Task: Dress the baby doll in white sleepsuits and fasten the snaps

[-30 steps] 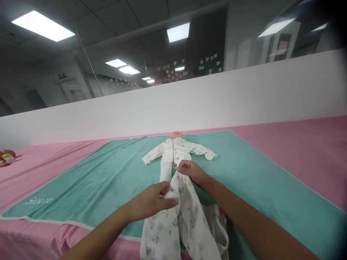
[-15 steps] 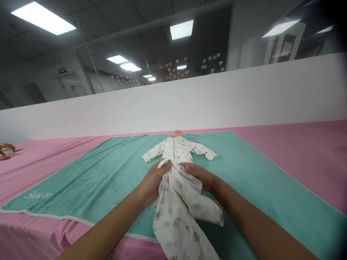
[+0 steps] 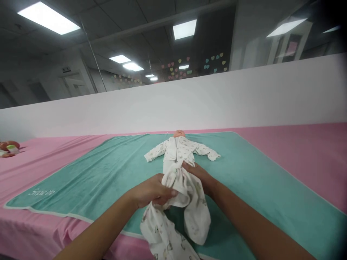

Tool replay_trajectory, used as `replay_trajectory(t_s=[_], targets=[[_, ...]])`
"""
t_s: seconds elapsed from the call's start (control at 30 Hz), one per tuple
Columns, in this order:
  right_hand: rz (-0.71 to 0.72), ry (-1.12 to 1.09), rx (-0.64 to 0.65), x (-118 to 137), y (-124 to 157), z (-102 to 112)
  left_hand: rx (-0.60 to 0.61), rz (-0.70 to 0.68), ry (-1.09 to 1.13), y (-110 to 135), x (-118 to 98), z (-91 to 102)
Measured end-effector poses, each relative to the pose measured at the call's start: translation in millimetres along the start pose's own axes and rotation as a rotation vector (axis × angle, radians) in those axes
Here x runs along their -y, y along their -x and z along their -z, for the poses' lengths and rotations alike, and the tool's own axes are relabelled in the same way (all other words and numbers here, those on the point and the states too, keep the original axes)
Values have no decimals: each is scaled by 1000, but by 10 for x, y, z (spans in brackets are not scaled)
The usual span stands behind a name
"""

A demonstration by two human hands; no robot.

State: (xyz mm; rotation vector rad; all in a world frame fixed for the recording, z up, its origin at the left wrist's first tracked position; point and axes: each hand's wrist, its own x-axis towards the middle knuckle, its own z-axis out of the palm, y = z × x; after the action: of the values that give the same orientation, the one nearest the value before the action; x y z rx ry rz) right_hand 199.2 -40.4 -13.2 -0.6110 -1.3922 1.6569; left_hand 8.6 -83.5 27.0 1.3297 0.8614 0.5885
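Observation:
A baby doll (image 3: pixel 179 133) lies on its back on a teal blanket (image 3: pixel 108 177), head at the far end. It wears a white printed long-sleeved top (image 3: pixel 184 148) with both sleeves spread out. White printed baby pants (image 3: pixel 197 218) are bunched over the doll's lower body, and their legs hang toward me. My left hand (image 3: pixel 154 189) is closed around the fabric of one pant leg, thumb on top. At the waist part, my right hand (image 3: pixel 199 176) pinches the cloth near the hem of the top. The doll's legs are hidden by the pants and hands.
Under the blanket is a pink sheet (image 3: pixel 298 151), its front edge dropping off near me. A low white wall (image 3: pixel 135 112) runs behind, with dark glass above it. A brown toy (image 3: pixel 9 146) lies at the far left.
My left hand has moved down and toward me, drawing one pant leg aside. My right hand stays near the waist. The pant legs have shifted and the gathered cloth has opened out.

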Motion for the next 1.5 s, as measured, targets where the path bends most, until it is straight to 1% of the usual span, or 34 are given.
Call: replay_trajectory(t_s=[0.03, 0.07, 0.1, 0.17, 0.23, 0.3, 0.37, 0.43, 0.53, 0.57, 0.67, 0.7, 0.73, 0.77, 0.83, 0.87, 0.93, 1.0, 1.03, 1.07, 1.1, 1.13, 1.17, 1.23, 1.27, 1.33, 1.37, 1.4, 1.5], targets=[[-25, -19, -18, -19, -15, 12, -23, -11, -18, 10, 26, 15], [-58, -37, -44, -42, -33, 19, -73, -42, 1, 16, 45, 19], [-90, -48, -71, -68, -54, 19, -143, -86, 53, 17, 54, 14], [-117, -50, -82, -117, -94, 0, -260, -163, 216, 9, 50, -12], [-98, -37, -56, -145, -119, -37, -320, -200, 366, -4, 29, -45], [-61, -40, -53, -146, -122, -76, -339, -188, 463, -20, 8, -77], [-34, -73, -89, -131, -112, -98, -325, -156, 513, -40, -1, -105], [-2, -143, -99, -119, -102, -97, -305, -132, 517, -61, 2, -131], [27, -252, -104, -119, -98, -74, -290, -107, 399, -74, 23, -157], [23, -275, -111, -121, -97, -68, -263, -93, 325, -70, 33, -161], [-1, -285, -113, -125, -92, -67, -100, -19, 99, -36, 69, -155], [-2, -279, -107, -122, -88, -69, -62, -2, 71, -25, 82, -146], [4, -269, -103, -118, -84, -70, -52, -3, 88, -18, 96, -135], [11, -254, -96, -112, -80, -69, -69, -25, 147, -17, 109, -121], [-7, -201, -52, -103, -68, -64, -157, -120, 328, -36, 131, -90], [-42, -163, -3, -100, -61, -62, -207, -163, 413, -54, 140, -77], [-154, -89, 163, -102, -38, -70, -277, -198, 520, -95, 155, -62], [-260, -30, 349, -109, -11, -89, -286, -180, 538, -124, 167, -68], [-290, -8, 415, -113, 2, -98, -276, -167, 522, -128, 172, -75], [-297, 1, 446, -117, 11, -102, -266, -160, 496, -124, 175, -84], [-277, -11, 433, -120, 16, -100, -258, -158, 463, -113, 175, -90], [-234, -42, 378, -123, 16, -91, -249, -153, 426, -95, 173, -93], [-178, -89, 296, -127, 9, -76, -228, -143, 384, -74, 168, -92], [-65, -190, 115, -134, -15, -41, -125, -103, 282, -28, 156, -79], [-34, -227, 53, -139, -30, -29, -52, -78, 227, -9, 151, -70], [-28, -272, 3, -147, -53, -30, 67, -49, 137, 14, 153, -53], [-39, -291, -3, -150, -59, -44, 80, -53, 117, 16, 161, -48], [-50, -310, -11, -153, -60, -65, 55, -70, 125, 12, 172, -43], [-67, -341, -20, -162, -39, -142, -131, -172, 285, -30, 208, -32]])
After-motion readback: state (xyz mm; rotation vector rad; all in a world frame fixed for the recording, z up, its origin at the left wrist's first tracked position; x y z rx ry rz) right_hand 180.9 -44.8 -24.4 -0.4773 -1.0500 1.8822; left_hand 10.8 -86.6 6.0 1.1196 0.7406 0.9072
